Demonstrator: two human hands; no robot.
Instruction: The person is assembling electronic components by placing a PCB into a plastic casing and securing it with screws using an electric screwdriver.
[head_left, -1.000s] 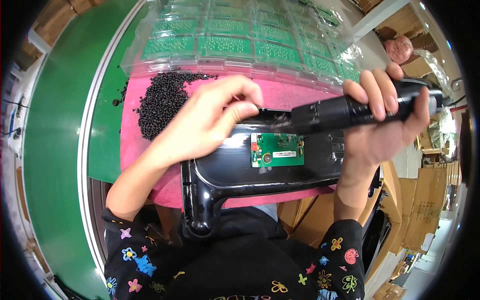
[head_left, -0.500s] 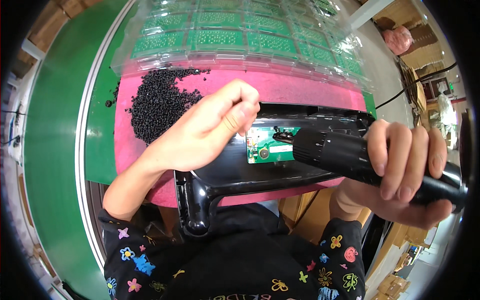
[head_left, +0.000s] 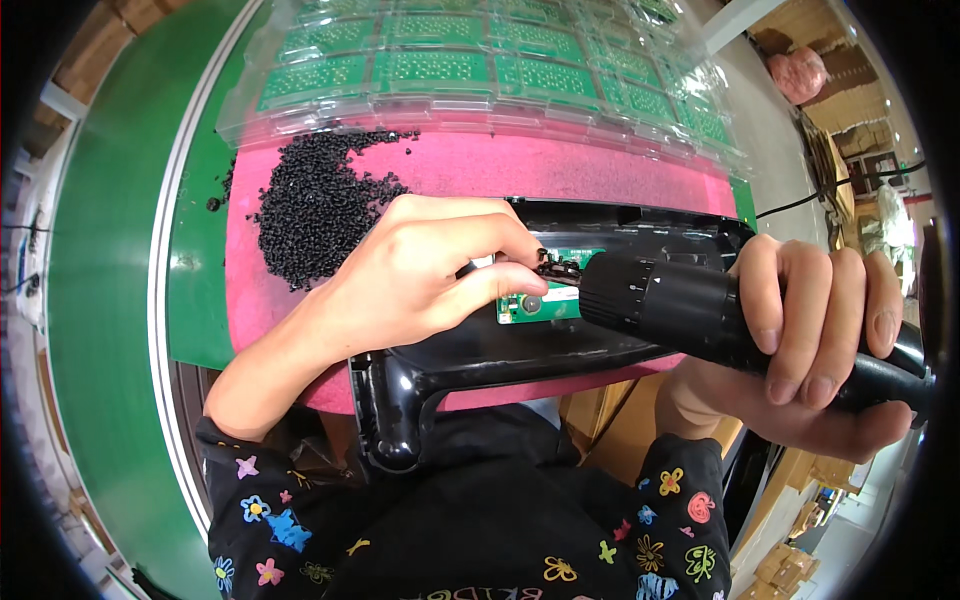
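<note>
My right hand [head_left: 820,335] is wrapped round a black electric screwdriver [head_left: 680,305], held level with its nose pointing left. A clump of small black screws [head_left: 562,270] clings about the screwdriver's tip. From the left, my left hand [head_left: 440,265] reaches in, thumb and forefinger pinching at the clump's near side; the exact piece between the fingertips is partly hidden. Beneath them a green circuit board [head_left: 545,309] with a round component lies in a glossy black plastic housing [head_left: 480,370]. My left fingers cover part of the board.
A loose heap of small black screws [head_left: 310,215] lies on the pink mat [head_left: 470,165] at the left. Clear plastic trays [head_left: 400,105] of green circuit boards stand along the back. The green bench [head_left: 110,300] runs down the left side.
My left hand has moved right and its thumb and forefinger have reached the screws at the screwdriver's tip. My right hand and the screwdriver have barely shifted.
</note>
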